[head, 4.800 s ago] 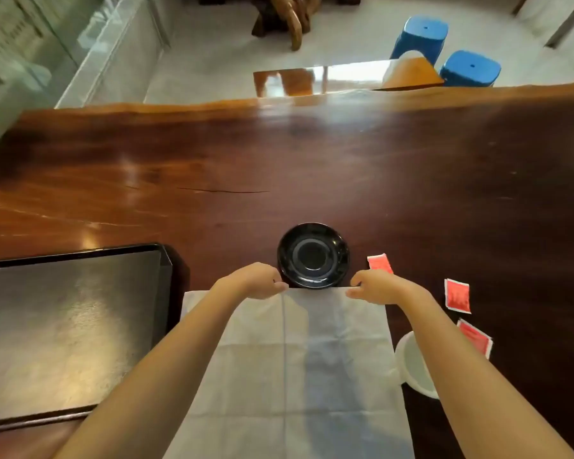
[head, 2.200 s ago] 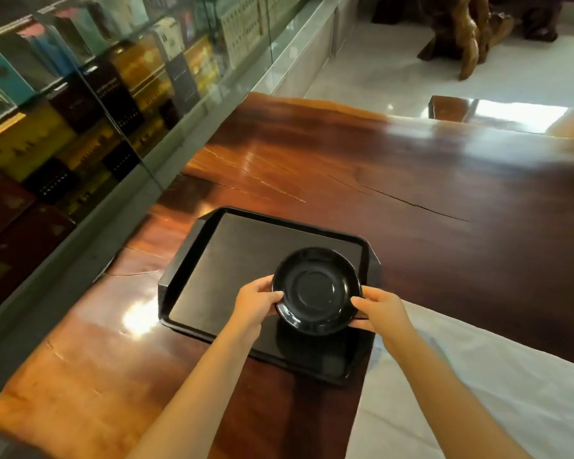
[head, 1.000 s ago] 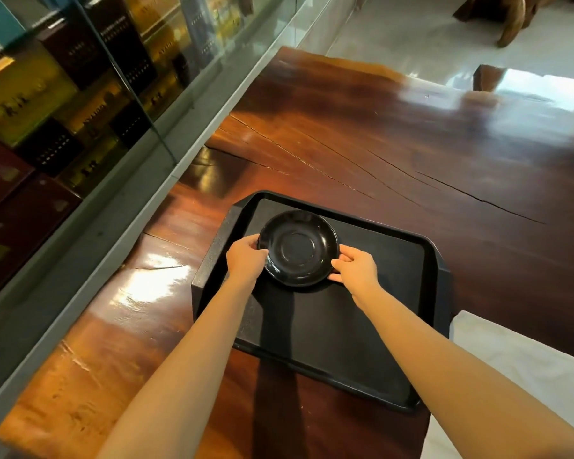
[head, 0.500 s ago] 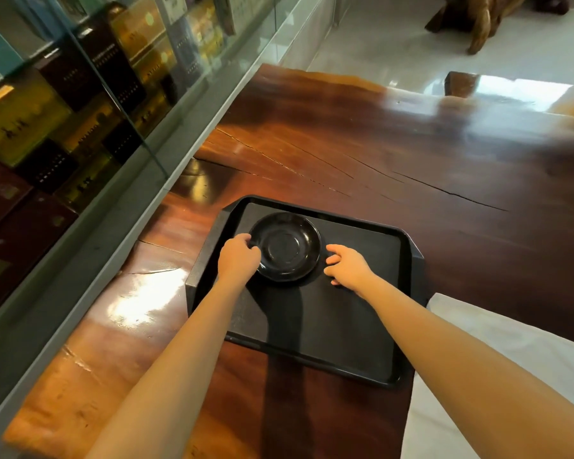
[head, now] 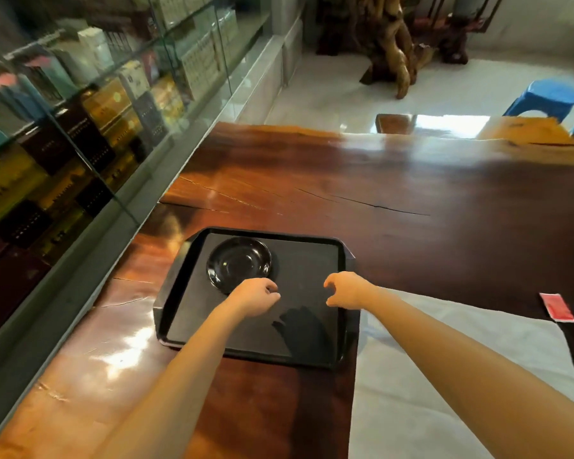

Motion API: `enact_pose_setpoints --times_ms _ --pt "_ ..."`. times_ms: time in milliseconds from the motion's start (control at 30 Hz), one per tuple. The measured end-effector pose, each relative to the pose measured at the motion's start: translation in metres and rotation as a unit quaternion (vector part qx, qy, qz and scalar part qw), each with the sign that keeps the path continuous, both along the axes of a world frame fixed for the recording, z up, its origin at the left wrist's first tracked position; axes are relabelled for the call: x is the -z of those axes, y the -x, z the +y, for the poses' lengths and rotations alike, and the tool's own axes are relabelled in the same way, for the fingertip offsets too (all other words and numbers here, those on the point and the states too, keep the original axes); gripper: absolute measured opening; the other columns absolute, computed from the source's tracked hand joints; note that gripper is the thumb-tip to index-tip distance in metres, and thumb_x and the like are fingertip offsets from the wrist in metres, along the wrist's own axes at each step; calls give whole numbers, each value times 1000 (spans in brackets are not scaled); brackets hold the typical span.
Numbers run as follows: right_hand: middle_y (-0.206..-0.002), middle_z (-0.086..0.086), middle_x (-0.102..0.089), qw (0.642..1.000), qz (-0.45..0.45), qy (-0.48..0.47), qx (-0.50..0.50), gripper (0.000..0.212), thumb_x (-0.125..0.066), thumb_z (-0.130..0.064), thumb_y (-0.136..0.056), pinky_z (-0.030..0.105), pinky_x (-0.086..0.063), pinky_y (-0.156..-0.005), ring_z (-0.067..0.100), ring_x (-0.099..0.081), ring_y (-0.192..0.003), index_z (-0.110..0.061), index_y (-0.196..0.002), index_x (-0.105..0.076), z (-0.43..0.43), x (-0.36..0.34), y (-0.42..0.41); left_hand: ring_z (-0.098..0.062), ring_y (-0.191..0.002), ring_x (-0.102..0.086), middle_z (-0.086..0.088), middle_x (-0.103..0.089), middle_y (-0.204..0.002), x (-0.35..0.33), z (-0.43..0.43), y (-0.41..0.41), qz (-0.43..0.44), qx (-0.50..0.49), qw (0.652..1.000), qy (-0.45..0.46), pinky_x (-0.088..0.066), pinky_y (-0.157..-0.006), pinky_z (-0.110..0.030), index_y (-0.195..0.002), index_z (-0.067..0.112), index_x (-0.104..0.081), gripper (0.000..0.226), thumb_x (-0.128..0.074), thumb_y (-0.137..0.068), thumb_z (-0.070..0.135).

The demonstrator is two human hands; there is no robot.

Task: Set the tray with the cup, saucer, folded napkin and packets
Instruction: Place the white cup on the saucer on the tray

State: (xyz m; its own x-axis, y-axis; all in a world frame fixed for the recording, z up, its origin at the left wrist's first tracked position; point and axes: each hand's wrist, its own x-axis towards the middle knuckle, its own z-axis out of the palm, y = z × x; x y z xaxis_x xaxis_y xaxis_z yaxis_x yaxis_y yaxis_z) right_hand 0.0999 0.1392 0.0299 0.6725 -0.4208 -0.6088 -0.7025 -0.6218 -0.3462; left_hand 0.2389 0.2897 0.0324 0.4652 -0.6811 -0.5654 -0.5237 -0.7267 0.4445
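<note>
Glossy black saucer (head: 239,264) on matt black tray (head: 307,260); polished wooden table (head: 411,200).

I count: one tray (head: 312,260), one saucer (head: 239,264), one napkin (head: 444,376), one red packet (head: 556,307), two hands, left (head: 254,298) and right (head: 345,289), two blue stools (head: 544,99).

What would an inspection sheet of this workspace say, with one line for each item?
Surface: glossy wooden table, cracked along the grain.
Job's things: black saucer in the far-left corner of the black tray; white napkin spread flat right of the tray; one red packet on the table; cup not in view.
Clutter: nothing seen.
Grippers: left hand and right hand empty, above the tray.
Cables: nothing seen.
Surroundings: glass display case, blue stools, carved wood.
</note>
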Motion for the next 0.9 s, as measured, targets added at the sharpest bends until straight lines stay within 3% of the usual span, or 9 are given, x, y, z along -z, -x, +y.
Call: enact_pose_setpoints --times_ms 367,633,900 --pt "-141 13 -45 996 19 52 63 49 -55 -19 -91 31 -37 -100 28 -44 -127 -8 -137 -41 -21 -34 228 -21 -126 -48 -4 -51 -139 -36 -61 197 5 206 978 -5 -37 -102 -31 -133 14 -48 43 -43 -96 33" --pt "-142 11 -43 991 37 38 127 51 -53 -22 -91 31 -38 -100 26 -44 -127 -9 -139 -38 -11 -24 387 -21 -127 -46 -3 -50 -140 -19 -84 337 -1 272 962 -6 -34 -104 -31 -131 17 -51 41 -46 -94 34" --pt "-139 11 -44 974 51 -12 221 53 -56 -22 -89 32 -41 -101 26 -46 -125 -10 -138 -39 -3 -2 476 -22 -122 -51 -6 -54 -136 -4 -100 395 15 327 944 -34 -38 -98 -28 -132 16 -50 41 -46 -95 33"
